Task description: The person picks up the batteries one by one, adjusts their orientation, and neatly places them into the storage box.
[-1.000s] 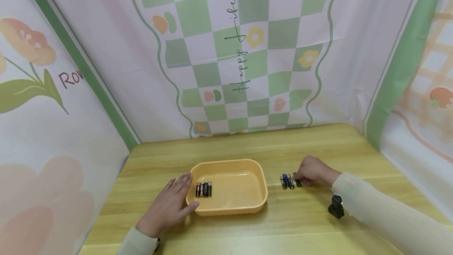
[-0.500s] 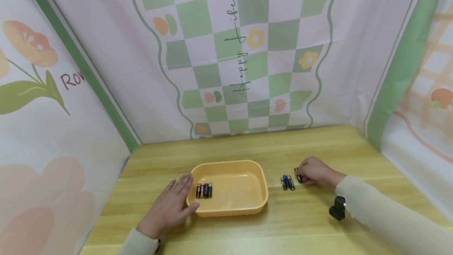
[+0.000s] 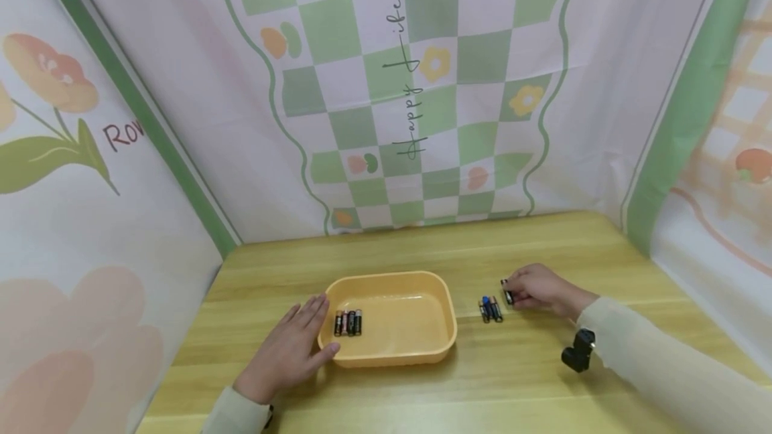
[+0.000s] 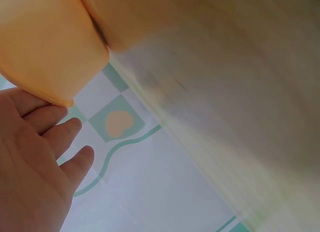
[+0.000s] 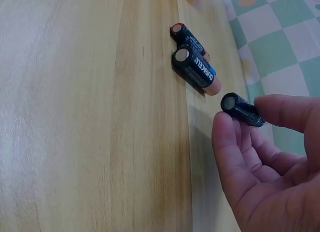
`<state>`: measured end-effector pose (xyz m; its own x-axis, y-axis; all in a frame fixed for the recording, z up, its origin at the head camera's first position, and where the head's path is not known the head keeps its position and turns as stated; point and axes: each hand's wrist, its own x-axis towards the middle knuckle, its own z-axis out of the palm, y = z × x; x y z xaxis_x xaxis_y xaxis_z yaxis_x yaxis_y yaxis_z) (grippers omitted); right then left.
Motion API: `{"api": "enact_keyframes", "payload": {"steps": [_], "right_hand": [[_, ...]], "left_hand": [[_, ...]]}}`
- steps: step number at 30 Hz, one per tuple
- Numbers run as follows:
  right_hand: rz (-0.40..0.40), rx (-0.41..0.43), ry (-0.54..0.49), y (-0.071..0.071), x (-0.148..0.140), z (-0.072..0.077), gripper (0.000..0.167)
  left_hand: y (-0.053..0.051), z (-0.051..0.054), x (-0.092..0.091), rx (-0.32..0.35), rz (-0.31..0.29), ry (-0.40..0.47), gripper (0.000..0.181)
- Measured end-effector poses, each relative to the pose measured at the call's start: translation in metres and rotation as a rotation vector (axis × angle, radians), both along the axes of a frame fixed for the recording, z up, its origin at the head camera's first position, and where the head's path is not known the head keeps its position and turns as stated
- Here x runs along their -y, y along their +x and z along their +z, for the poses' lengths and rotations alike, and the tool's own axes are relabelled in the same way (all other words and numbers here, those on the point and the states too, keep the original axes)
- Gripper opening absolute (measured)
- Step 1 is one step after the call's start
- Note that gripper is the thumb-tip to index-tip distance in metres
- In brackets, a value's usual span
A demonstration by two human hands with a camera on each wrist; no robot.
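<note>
My right hand (image 3: 539, 288) pinches a dark battery (image 5: 242, 110) between thumb and fingers, just above the wooden table. Beside it, to the left, a few batteries (image 3: 490, 309) lie side by side on the table; one in the right wrist view is a Duracell battery (image 5: 196, 68) with a copper end. My left hand (image 3: 292, 348) rests against the left side of a shallow yellow-orange tray (image 3: 391, 359), its fingers straight along the rim. Inside the tray at the left, several batteries (image 3: 348, 323) lie in a row.
The wooden table (image 3: 422, 397) ends at the back against a checked green and white cloth (image 3: 422, 119). Printed cloth also hangs at the left and right sides. A small black device (image 3: 579, 350) is fixed at the right wrist.
My right hand has moved slightly away from me, bringing the pinched battery up off its place beside the others. The left hand and the tray have stayed put.
</note>
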<state>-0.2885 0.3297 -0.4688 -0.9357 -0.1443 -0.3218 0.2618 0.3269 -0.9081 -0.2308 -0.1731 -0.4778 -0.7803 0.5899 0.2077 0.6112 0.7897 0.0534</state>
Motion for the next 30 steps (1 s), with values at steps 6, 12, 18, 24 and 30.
{"api": "enact_keyframes", "payload": {"steps": [6,12,18,24,30], "right_hand": [[0.012,0.005,-0.025,0.001,0.000,0.001,0.033],[0.005,0.047,-0.105,0.001,-0.002,0.006,0.033],[0.005,0.064,-0.142,0.002,-0.001,0.012,0.031],[0.037,0.048,-0.144,0.004,0.003,0.018,0.033],[0.059,0.038,-0.133,0.003,0.006,0.022,0.036]], "left_hand": [[0.000,-0.001,0.001,-0.002,-0.002,0.001,0.078],[0.000,-0.001,0.001,0.002,-0.003,0.005,0.078],[-0.001,0.000,0.001,0.009,0.006,0.003,0.079],[-0.001,-0.001,0.002,0.027,0.015,-0.012,0.079],[-0.001,-0.001,0.002,0.022,0.008,-0.007,0.080]]}}
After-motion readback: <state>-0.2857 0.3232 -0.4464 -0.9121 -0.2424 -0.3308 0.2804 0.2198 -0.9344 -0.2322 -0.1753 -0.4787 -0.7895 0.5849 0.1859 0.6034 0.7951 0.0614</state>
